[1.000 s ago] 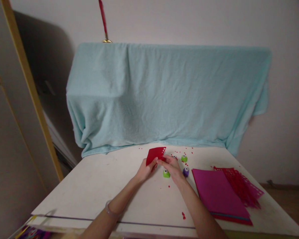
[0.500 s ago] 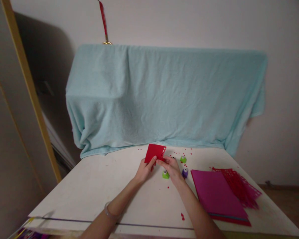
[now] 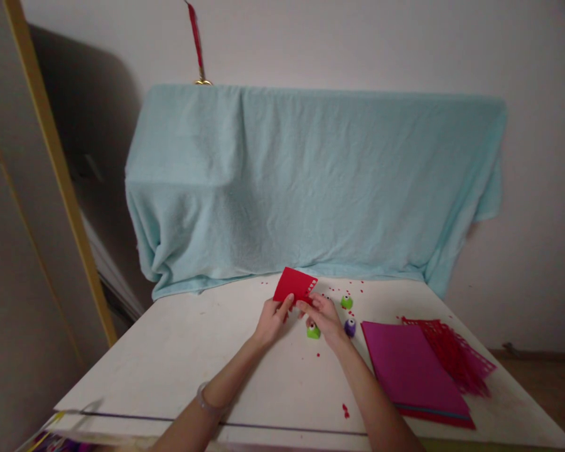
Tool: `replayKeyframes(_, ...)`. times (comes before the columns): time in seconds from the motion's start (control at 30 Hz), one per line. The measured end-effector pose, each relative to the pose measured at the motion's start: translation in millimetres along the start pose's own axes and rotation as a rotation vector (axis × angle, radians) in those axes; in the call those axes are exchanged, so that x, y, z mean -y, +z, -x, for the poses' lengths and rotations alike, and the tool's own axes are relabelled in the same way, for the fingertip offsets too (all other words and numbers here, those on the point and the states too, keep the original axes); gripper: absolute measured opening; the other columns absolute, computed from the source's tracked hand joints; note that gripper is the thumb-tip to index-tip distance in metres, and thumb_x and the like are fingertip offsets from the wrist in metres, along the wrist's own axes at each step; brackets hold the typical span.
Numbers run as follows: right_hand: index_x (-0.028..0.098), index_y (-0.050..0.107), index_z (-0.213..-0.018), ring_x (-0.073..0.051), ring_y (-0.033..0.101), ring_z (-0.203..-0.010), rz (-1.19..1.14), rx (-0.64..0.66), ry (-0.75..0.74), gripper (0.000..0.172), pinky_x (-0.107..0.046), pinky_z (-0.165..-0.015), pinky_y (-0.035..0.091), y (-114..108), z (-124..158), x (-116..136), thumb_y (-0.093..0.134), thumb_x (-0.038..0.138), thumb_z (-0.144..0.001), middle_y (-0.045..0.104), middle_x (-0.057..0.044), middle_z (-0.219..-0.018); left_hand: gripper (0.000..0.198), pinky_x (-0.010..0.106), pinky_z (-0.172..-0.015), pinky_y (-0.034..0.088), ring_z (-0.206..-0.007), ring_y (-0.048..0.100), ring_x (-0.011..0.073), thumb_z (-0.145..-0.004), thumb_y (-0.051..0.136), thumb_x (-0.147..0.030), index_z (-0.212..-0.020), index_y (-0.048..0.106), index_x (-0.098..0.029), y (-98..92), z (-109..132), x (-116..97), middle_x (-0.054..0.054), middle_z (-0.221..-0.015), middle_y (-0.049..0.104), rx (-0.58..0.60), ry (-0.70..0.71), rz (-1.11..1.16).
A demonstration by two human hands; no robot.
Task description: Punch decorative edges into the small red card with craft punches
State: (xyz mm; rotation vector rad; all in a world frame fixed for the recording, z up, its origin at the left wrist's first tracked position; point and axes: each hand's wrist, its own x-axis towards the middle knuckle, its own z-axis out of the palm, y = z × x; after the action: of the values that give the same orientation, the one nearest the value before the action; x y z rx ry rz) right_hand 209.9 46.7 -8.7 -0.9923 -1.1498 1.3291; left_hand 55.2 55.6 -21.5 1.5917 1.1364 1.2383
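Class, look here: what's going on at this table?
A person holds a red card above the table, left hand and right hand pinching its lower edge; one edge is punched with holes. A green punch and a purple punch sit by the hands, pink sheets to the right.

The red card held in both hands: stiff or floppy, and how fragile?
Probably fairly stiff: the red card stands flat above the left hand and right hand, pinched only at its lower edge, without drooping. Likely light, being a thin sheet. Its punched edge may tear easily.
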Motion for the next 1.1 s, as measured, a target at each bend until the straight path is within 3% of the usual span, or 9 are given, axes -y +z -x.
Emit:
replayKeyframes(0.1, 0.019, 0.062, -0.091, -0.021, 0.068, -0.068, -0.048, 0.035, -0.002, 0.048, -0.027, -0.051, 0.052, 0, 0, 0, 0.081, 0.049, -0.059, 0.071, -0.007, -0.086, 0.059, 0.025, -0.054, 0.033, -0.052, 0.047, 0.0131, -0.089, 0.043, -0.058, -0.052, 0.056, -0.014, -2.3, 0, -3, 0.002, -0.051, 0.054, 0.019, 0.021, -0.026)
replayKeyframes(0.27, 0.019, 0.061, -0.089, -0.026, 0.071, -0.075, -0.074, 0.031, -0.033, 0.050, -0.031, -0.058, 0.055, 0, 1, 4, 0.080, 0.054, -0.059, 0.072, -0.008, -0.085, 0.055, 0.025, -0.057, 0.034, -0.055, 0.048, 0.0139, -0.090, 0.041, -0.056, -0.057, 0.056, -0.015, -2.8, 1, -10, 0.002, -0.055, 0.055, 0.012, 0.044, 0.007)
replayKeyframes(0.5, 0.018, 0.060, -0.095, -0.024, 0.071, -0.065, -0.128, 0.014, -0.014, 0.046, -0.032, -0.060, 0.054, 1, 5, 9, 0.073, 0.054, -0.071, 0.071, -0.006, -0.070, 0.049, 0.024, -0.059, 0.034, -0.058, 0.045, 0.0134, -0.094, 0.037, -0.051, -0.064, 0.054, -0.016, -3.0, 1, -10, 0.001, -0.062, 0.053, 0.069, 0.096, 0.019)
replayKeyframes(0.63, 0.018, 0.061, -0.094, -0.023, 0.070, -0.064, -0.126, 0.039, -0.031, 0.046, -0.032, -0.059, 0.054, 2, 7, 10, 0.075, 0.054, -0.068, 0.071, -0.006, -0.073, 0.049, 0.024, -0.057, 0.032, -0.057, 0.042, 0.0130, -0.093, 0.037, -0.052, -0.066, 0.053, -0.016, 0.2, 1, -9, 0.000, -0.061, 0.051, 0.176, 0.073, 0.006)
replayKeyframes(0.77, 0.020, 0.063, -0.099, -0.024, 0.069, -0.070, -0.088, 0.028, -0.053, 0.046, -0.032, -0.056, 0.054, 4, 9, 13, 0.075, 0.053, -0.068, 0.072, -0.008, -0.090, 0.047, 0.023, -0.056, 0.030, -0.058, 0.042, 0.0133, -0.092, 0.041, -0.053, -0.067, 0.053, -0.015, 3.2, 4, -11, -0.001, -0.061, 0.049, 0.320, 0.074, -0.004)
replayKeyframes(0.9, 0.021, 0.064, -0.100, -0.023, 0.068, -0.071, -0.058, 0.017, -0.087, 0.042, -0.032, -0.057, 0.055, 4, 10, 14, 0.074, 0.049, -0.071, 0.071, -0.007, -0.097, 0.047, 0.023, -0.054, 0.029, -0.056, 0.041, 0.0126, -0.091, 0.042, -0.053, -0.068, 0.054, -0.015, 2.9, 5, -11, -0.001, -0.060, 0.050, 0.363, 0.073, 0.000)
replayKeyframes(1.1, 0.017, 0.062, -0.094, -0.019, 0.066, -0.051, -0.065, 0.124, 0.019, 0.046, -0.030, -0.053, 0.053, 4, 6, 8, 0.074, 0.054, -0.068, 0.071, -0.005, -0.072, 0.054, 0.024, -0.055, 0.032, -0.056, 0.042, 0.0132, -0.090, 0.040, -0.059, -0.064, 0.055, -0.014, 3.6, 3, -3, 0.001, -0.058, 0.050, 0.286, 0.043, 0.074)
